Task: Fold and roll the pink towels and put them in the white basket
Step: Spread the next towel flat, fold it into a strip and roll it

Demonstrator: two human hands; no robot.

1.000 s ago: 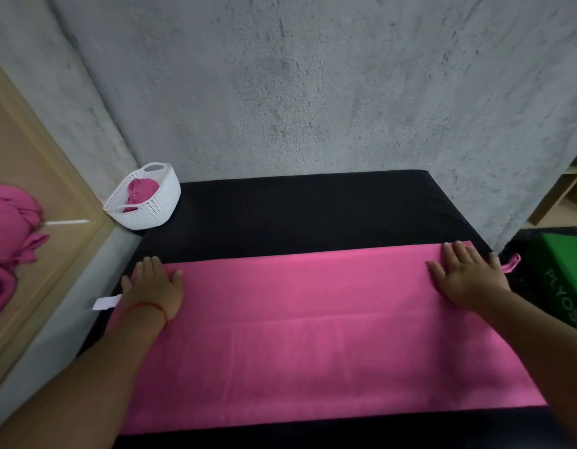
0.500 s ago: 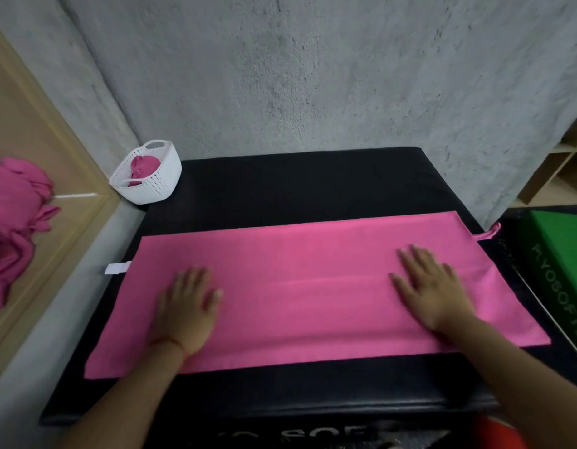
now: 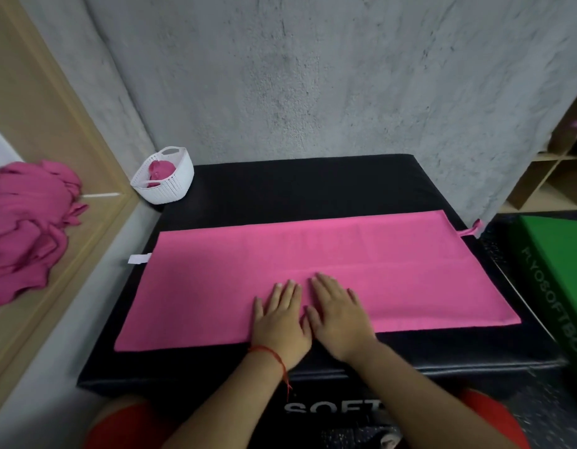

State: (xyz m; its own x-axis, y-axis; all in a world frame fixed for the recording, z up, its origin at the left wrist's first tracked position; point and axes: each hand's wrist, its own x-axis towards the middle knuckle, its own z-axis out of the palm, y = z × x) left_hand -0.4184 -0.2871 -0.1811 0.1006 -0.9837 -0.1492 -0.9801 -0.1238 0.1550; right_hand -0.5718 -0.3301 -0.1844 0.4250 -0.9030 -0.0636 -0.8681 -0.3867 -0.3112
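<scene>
wall (image 3: 313,76): grey concrete | shelving (image 3: 553,176): wooden, right | box (image 3: 313,189): black

Towel (image 3: 313,254) flat on the box (image 3: 313,189); left hand (image 3: 279,322) and right hand (image 3: 340,315) side by side on its near middle; basket (image 3: 173,189) at the far-left corner, a roll (image 3: 160,170) in it; pile (image 3: 24,228) off left

Towel pile (image 3: 24,228) partly beyond left edge

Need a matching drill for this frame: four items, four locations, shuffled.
Items:
1 flat pink towel
2 white perforated plastic basket
3 crumpled pink towel heap
4 green padded block

Locations:
a far left corner of the black padded mat
b right of the mat
c under the left hand and right hand
d wooden ledge, left

Pairs: 1-c, 2-a, 3-d, 4-b
</scene>
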